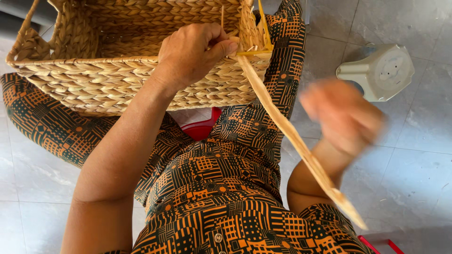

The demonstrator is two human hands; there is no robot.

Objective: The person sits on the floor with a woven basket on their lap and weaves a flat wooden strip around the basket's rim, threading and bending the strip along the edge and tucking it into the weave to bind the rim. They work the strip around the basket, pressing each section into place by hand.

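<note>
- So the basket point(122, 70) looks mostly woven already: the near wall is solid braid from end to end, and the rim along it looks closed off.
- What seems unfinished is the corner at about 1 o'clock of the frame, where loose stubs and a thin yellow rod point(263, 28) stick up out of the weave. I'd guess that corner is the bit left to tie in.
- Can't see the far wall or the bottom properly, so no idea how done those are.
- The basket rests across the person's lap, tipped so the opening faces the camera. Its long axis runs roughly 9 to 3 o'clock, slightly tilted.
- The strand point(292, 136) is a long flat dried strip. It starts at that corner and runs down toward 5 o'clock, with its free end low in the frame, past the right elbow.
- Left hand point(193, 54) sits on the rim right at the corner, fingers curled tight, thumb and fingertips pinched around the top end of the strand where it meets the weave.
- Right hand point(343, 115) is a blur at 3 o'clock, just beside the strand's middle. Honestly can't tell if it's closed on anything or hanging loose.
- Off at 2 o'clock a pale plastic stool point(379, 70) stands on the tile floor, well apart from the work.
</note>
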